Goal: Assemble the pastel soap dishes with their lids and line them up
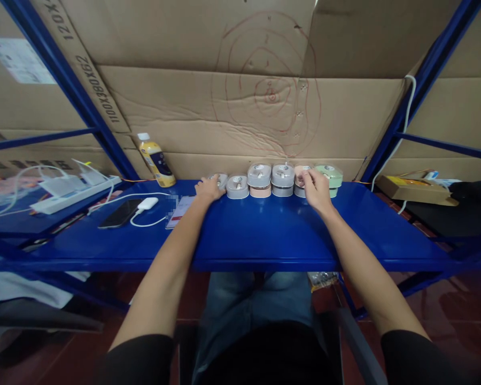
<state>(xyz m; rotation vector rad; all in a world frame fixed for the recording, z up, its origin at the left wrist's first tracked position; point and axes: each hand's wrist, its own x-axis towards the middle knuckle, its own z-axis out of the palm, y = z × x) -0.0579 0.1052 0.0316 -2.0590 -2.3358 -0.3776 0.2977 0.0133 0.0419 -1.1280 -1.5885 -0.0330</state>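
A row of small rounded boxes with clear lids stands along the back of the blue table (264, 235). My left hand (208, 188) is closed over the grey box (221, 179) at the row's left end, hiding part of it. Beside that stands a single grey box (238, 187). Further right are stacks of two: a grey box (258, 175) on a pink one, and a grey box (283, 174) on another grey one. My right hand (316, 188) has bent, closed fingers in front of a pink-topped stack (300, 187); what its fingertips hold is hidden. A green box (332, 174) tops the rightmost stack.
On the left lie a black phone (120, 213), a white charger (148, 203) with its cable, and a second phone (180, 211) with a lit screen. A yellow bottle (157, 160) leans at the back. Cardboard (164, 107) walls the rear; blue posts (428, 69) flank the table.
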